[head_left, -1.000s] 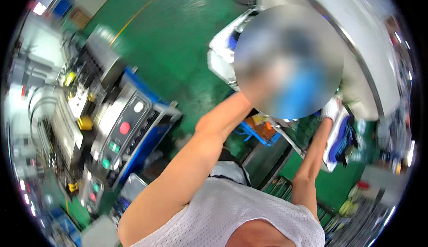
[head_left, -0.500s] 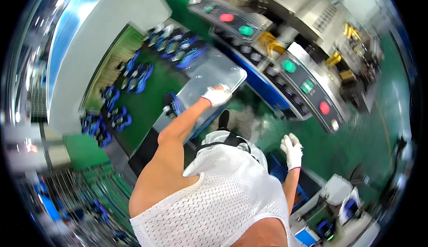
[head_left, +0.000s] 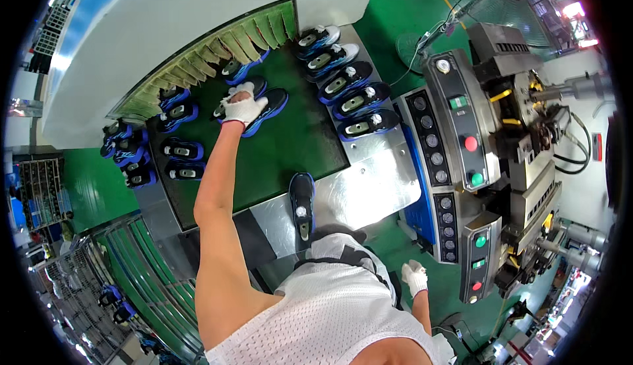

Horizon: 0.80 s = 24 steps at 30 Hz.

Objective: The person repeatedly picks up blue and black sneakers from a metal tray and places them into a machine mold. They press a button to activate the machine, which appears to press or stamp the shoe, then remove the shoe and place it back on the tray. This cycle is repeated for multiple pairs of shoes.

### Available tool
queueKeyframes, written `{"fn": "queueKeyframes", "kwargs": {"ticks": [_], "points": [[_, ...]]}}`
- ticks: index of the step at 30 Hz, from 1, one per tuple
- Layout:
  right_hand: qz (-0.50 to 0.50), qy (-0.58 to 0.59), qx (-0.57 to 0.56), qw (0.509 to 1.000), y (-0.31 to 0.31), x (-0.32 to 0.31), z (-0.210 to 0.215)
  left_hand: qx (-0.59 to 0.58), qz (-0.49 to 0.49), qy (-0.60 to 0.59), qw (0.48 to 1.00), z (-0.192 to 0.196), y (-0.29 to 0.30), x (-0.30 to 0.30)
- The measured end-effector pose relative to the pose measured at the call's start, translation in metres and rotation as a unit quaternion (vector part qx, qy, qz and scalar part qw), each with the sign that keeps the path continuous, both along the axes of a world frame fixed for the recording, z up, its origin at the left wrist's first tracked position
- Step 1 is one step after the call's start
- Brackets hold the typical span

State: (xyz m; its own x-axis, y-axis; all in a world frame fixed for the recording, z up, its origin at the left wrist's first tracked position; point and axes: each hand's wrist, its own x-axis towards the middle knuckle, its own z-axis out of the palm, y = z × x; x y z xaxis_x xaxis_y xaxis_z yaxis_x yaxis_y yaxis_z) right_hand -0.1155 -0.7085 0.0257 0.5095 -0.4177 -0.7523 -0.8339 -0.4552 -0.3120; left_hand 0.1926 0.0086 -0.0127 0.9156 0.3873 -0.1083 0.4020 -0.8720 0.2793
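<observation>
On the green conveyor belt (head_left: 290,160), my left hand (head_left: 244,110), in a white glove with bare fingertips, is closed over one of a pair of dark sneakers with blue soles. The nearer black sneaker (head_left: 269,112) of that pair lies right beside the hand. The held one is partly hidden under my fingers. My right hand (head_left: 415,277), also gloved in white, hangs low at my right side with loosely bent fingers and nothing in it. A single black sneaker (head_left: 302,201) lies on the metal ledge (head_left: 359,193) in front of me.
Several sneakers (head_left: 356,94) stand in a row along the belt's right side. More sneakers (head_left: 181,158) lie at its left. Green flaps (head_left: 198,68) hang from a large white housing (head_left: 198,15). Machines with button panels (head_left: 471,127) stand to the right, a rack (head_left: 138,253) at left.
My view has turned right toward the belt. My left hand has left the metal ledge and reached onto the sneakers on the belt. My right hand stays low at my side, fingers more bent.
</observation>
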Motion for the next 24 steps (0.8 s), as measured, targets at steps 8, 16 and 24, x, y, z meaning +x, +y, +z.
{"fn": "queueKeyframes", "kwargs": {"ticks": [8,16,24], "points": [[0.419,0.032,-0.112,0.901,0.043,0.062,0.025,0.052,-0.055,0.003,0.997,-0.056,-0.007,-0.034],[0.257,-0.133,0.173,0.942,0.177,0.179,0.058,-0.215,-0.065,-0.058,0.973,0.102,-0.172,-0.116],[-0.171,-0.017,0.767,0.619,0.165,0.186,0.114,-0.541,-0.236,-0.018,0.807,0.211,-0.334,-0.083]]}}
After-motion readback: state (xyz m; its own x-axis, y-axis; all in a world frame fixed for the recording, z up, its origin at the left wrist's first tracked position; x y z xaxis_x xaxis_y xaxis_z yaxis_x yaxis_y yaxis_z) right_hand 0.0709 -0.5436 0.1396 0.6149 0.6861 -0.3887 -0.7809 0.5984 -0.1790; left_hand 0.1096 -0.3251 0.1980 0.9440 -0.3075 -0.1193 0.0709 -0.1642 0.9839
